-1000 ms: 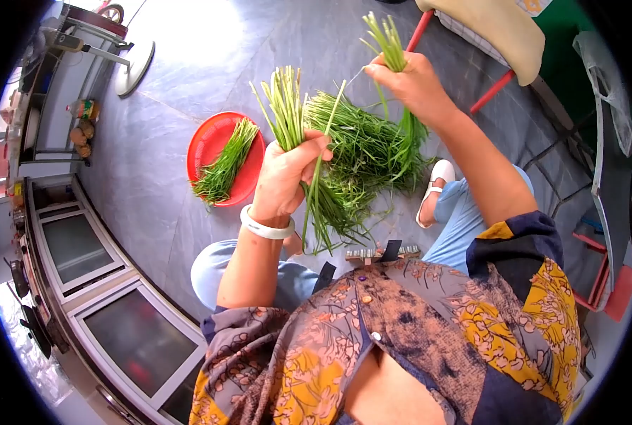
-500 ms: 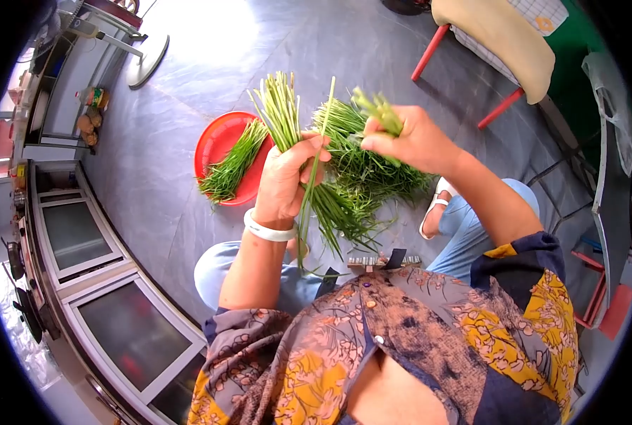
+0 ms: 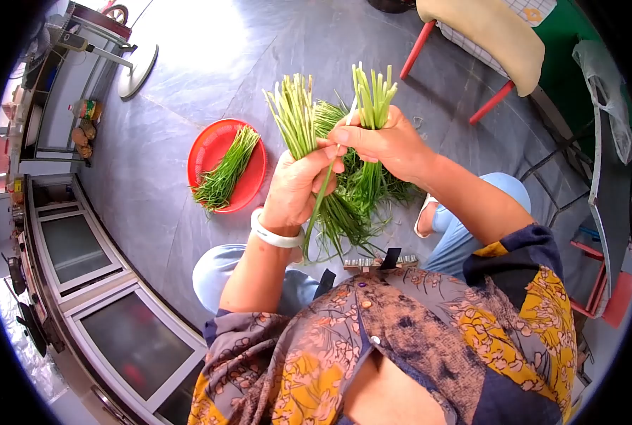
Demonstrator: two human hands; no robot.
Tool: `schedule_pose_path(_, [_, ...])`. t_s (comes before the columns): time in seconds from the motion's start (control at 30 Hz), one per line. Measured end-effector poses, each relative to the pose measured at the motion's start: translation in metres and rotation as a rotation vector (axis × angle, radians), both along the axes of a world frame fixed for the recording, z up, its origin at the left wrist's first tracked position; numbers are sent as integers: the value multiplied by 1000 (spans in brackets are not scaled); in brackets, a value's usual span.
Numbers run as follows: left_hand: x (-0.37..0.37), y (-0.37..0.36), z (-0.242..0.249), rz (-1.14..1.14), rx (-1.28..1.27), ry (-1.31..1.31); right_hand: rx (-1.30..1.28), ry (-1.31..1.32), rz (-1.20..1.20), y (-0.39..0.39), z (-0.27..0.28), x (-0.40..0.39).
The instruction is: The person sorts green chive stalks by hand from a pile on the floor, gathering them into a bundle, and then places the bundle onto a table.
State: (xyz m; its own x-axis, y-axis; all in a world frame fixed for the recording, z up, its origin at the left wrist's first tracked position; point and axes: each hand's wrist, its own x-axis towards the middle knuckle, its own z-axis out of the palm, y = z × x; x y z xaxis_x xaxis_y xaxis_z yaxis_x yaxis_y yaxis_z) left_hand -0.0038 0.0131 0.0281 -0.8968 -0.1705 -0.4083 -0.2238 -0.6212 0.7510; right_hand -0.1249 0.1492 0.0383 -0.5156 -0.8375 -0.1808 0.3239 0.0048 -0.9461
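My left hand (image 3: 292, 185), with a white bangle on the wrist, is closed around a bunch of garlic chives (image 3: 292, 117), pale stem ends up and green leaves hanging down. My right hand (image 3: 394, 147) grips a smaller bunch of garlic chives (image 3: 374, 98), also stem ends up. Between thumb and forefinger it pinches a single stalk that runs to the left hand. Below both hands, a loose pile of garlic chives (image 3: 328, 115) lies on the floor, partly hidden by them. A red plate (image 3: 197, 152) to the left bears another bundle of chives (image 3: 227, 170).
Grey tiled floor (image 3: 153, 156) surrounds the pile. Glass-fronted cabinets (image 3: 132, 333) line the left side, with a fan base (image 3: 139, 71) beyond. A red-legged chair (image 3: 418, 49) stands at upper right. My knees flank the work area.
My right hand has moved slightly left and down, close to the left hand, and its chives now stand upright. It now pinches the single stalk. The view has shifted slightly.
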Motion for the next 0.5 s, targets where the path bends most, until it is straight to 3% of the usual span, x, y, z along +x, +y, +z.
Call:
schedule_pose_path(0.13, [3,-1,2,-20,153,23,-36,8,64,5,-5,-4])
schedule_pose_path(0.5, [9,-8,0,-126,170,80,-74,217,184,11,-4,-12])
